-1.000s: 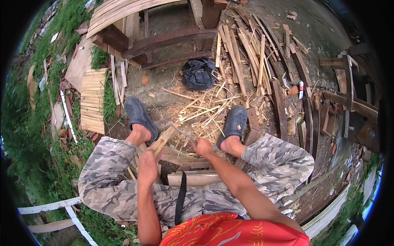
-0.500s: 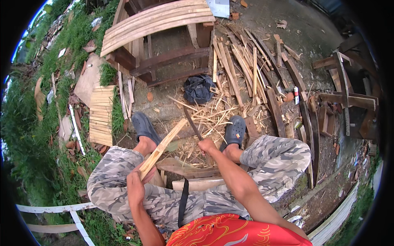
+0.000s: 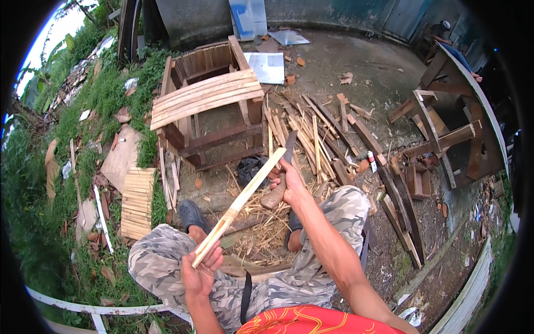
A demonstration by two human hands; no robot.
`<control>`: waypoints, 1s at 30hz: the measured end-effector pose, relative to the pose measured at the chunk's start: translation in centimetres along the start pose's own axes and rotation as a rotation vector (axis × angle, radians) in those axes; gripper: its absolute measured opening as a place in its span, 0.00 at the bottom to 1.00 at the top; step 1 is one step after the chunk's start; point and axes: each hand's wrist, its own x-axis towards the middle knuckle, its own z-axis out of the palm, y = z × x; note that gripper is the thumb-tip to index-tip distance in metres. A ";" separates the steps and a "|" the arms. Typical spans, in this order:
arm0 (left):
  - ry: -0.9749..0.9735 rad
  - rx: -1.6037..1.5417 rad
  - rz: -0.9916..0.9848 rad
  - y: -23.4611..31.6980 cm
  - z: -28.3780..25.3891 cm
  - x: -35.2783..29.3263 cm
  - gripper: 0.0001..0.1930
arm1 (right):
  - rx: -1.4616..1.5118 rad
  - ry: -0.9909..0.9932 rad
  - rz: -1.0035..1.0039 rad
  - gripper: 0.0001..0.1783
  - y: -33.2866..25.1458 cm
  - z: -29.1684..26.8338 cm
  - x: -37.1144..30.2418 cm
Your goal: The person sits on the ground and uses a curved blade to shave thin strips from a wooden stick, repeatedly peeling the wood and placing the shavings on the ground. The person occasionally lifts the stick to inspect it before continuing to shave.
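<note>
My left hand (image 3: 201, 273) grips the lower end of a pale, split wooden slat (image 3: 240, 201), which slants up and away to the right. In my right hand (image 3: 291, 182) is a machete (image 3: 290, 143) with a dark blade and a wooden handle, its blade pointing up and away from me. The slat's far end lies close beside the right hand's fingers; whether they touch it I cannot tell. Below both hands, wood shavings (image 3: 257, 236) cover the ground between my feet. A dark bag (image 3: 248, 171) sits partly hidden behind the slat.
A wooden frame with a slatted top (image 3: 208, 97) stands ahead. Loose strips and dark boards (image 3: 314, 131) lie to its right. Bundled pale slats (image 3: 137, 195) rest by the grass on the left. More wooden furniture (image 3: 439, 131) stands right, with a person (image 3: 442, 36) beyond.
The view has tipped up, showing more of the yard. Both hands have risen with the slat and machete; the right hand moved farther forward, and the blade has swung from leaning left to nearly straight ahead.
</note>
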 end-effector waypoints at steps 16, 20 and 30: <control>-0.388 0.825 -0.186 3.2 6.6 0.2 0.23 | -0.014 -0.380 -0.354 0.17 -6.2 3.7 -5.6; -0.289 0.928 -0.261 1.9 8.8 0.7 0.20 | -0.248 -0.139 -0.461 0.17 -6.3 4.0 -5.9; -0.134 0.504 -0.161 0.8 10.9 3.6 0.18 | -1.605 -0.068 -1.063 0.08 -2.1 3.4 -7.8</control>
